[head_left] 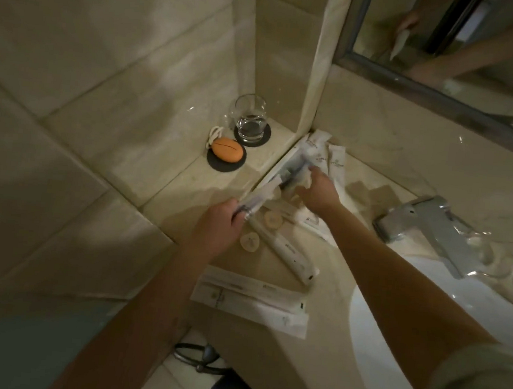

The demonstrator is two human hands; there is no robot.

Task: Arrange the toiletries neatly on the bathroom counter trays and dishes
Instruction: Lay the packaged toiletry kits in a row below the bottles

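Observation:
My left hand (220, 222) grips a long white wrapped packet (259, 197) over the counter's left part. My right hand (317, 189) reaches into the corner and holds a dark item in a clear wrapper (294, 173) over a pale tray (274, 172). White sachets (336, 159) lean in the corner behind it. A white tube (290, 256) and two round beige discs (249, 241) lie on the counter. Two long flat white packets (249, 302) rest near the front edge.
On the ledge to the left stand a glass of water (251, 119) on a dark coaster and an orange soap (226, 150) on a dark round dish. A chrome faucet (429, 223) and white basin (425, 302) are at the right. A framed mirror (443, 96) hangs above.

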